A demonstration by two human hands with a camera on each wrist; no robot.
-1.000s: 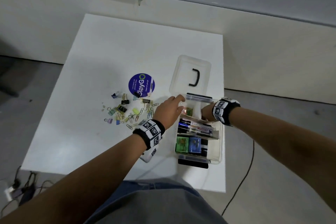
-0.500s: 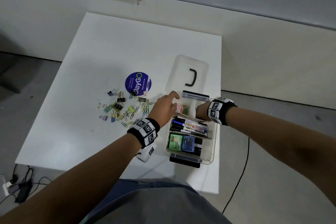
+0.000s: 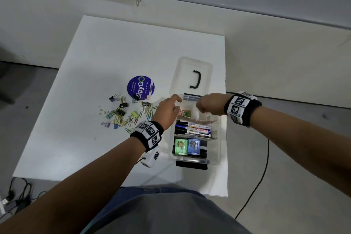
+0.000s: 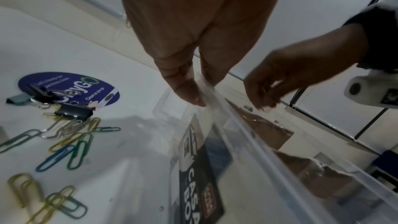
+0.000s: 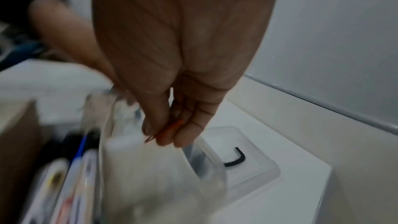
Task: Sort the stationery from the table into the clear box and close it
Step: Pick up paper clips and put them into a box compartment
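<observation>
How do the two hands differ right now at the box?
The left hand rests straight fingers on the clear box rim, holding nothing. The right hand pinches an orange paper clip, its grip above the far compartment. Both are at the box's far end.

Your head camera looks steeply down on the table (image 3: 114, 59); both wrist cameras look close along the fingers; all share the clear box (image 3: 218, 144) rim.
</observation>
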